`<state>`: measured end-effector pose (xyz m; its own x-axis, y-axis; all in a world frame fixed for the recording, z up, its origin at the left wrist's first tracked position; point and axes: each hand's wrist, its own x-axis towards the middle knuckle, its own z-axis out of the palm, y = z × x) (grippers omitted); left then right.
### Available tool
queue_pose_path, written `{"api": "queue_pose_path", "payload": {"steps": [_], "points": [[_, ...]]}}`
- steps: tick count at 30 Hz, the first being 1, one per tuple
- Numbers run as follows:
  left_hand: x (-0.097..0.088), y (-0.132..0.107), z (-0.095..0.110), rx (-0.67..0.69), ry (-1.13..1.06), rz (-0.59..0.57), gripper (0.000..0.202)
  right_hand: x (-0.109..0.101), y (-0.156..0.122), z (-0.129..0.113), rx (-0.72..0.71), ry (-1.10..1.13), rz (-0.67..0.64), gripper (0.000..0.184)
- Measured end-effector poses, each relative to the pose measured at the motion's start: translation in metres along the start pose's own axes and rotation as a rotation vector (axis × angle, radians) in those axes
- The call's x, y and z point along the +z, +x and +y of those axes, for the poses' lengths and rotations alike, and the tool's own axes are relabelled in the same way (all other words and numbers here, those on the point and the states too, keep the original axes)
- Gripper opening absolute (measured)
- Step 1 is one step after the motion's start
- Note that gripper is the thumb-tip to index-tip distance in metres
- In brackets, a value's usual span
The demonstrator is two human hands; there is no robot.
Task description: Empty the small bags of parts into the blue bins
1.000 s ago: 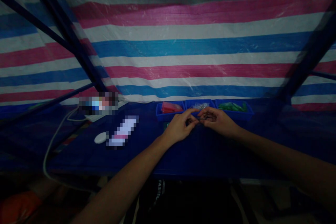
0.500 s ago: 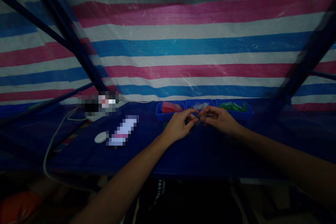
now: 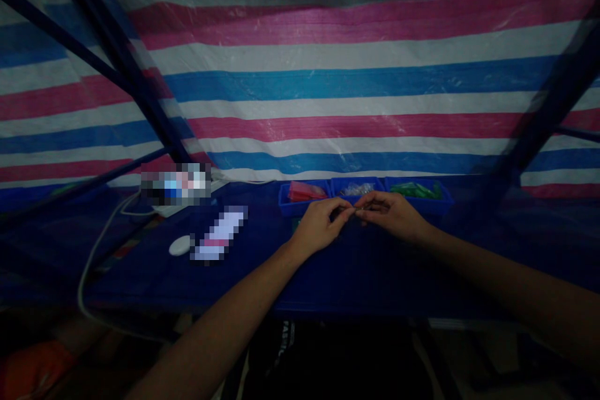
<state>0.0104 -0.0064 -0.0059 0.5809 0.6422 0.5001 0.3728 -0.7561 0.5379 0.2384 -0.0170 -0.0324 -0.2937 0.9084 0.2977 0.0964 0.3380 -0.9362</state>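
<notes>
My left hand (image 3: 324, 223) and my right hand (image 3: 392, 215) meet fingertip to fingertip over the blue table (image 3: 328, 281). Both are closed in a pinch; whatever lies between the fingers is too small and dark to name. Just beyond them stand three blue bins in a row. The left bin (image 3: 293, 205) holds pink-red flat pieces (image 3: 305, 191), the middle bin (image 3: 335, 185) clear plastic pieces (image 3: 356, 189), and the right bin (image 3: 435, 206) green pieces (image 3: 415, 190). My hands partly cover the front of the middle bin.
On the left lie a blurred-out phone-like slab (image 3: 220, 234) and a white round object (image 3: 180, 245). Behind them is a white power strip (image 3: 178, 206) with a pale cable (image 3: 89, 269). Striped sheeting (image 3: 351, 81) hangs behind, between dark blue metal posts (image 3: 553, 87).
The fingers of both hands have drawn closer together and now touch at the tips. My left thumb and index finger have closed further. The bins have not moved.
</notes>
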Motion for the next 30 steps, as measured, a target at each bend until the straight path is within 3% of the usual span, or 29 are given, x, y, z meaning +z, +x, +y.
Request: {"api": "queue_pose_path", "payload": {"steps": [13, 17, 21, 25, 30], "points": [[0.002, 0.001, -0.003, -0.046, -0.05, -0.022, 0.018, -0.002, 0.002, 0.0, 0.005, 0.048, 0.024, 0.034], [0.002, 0.001, -0.007, -0.029, 0.006, 0.041, 0.017, -0.003, 0.004, 0.001, -0.035, -0.006, 0.075, 0.032], [0.002, -0.002, -0.008, -0.046, 0.008, 0.112, 0.033, -0.003, 0.004, 0.0, -0.09, -0.102, 0.191, 0.04], [0.006, -0.004, -0.003, -0.012, -0.13, 0.007, 0.051, 0.001, -0.001, -0.008, -0.221, -0.291, 0.277, 0.06], [0.011, -0.002, -0.001, -0.027, -0.29, -0.018, 0.043, 0.004, -0.007, -0.012, -0.37, -0.555, 0.196, 0.052]]}}
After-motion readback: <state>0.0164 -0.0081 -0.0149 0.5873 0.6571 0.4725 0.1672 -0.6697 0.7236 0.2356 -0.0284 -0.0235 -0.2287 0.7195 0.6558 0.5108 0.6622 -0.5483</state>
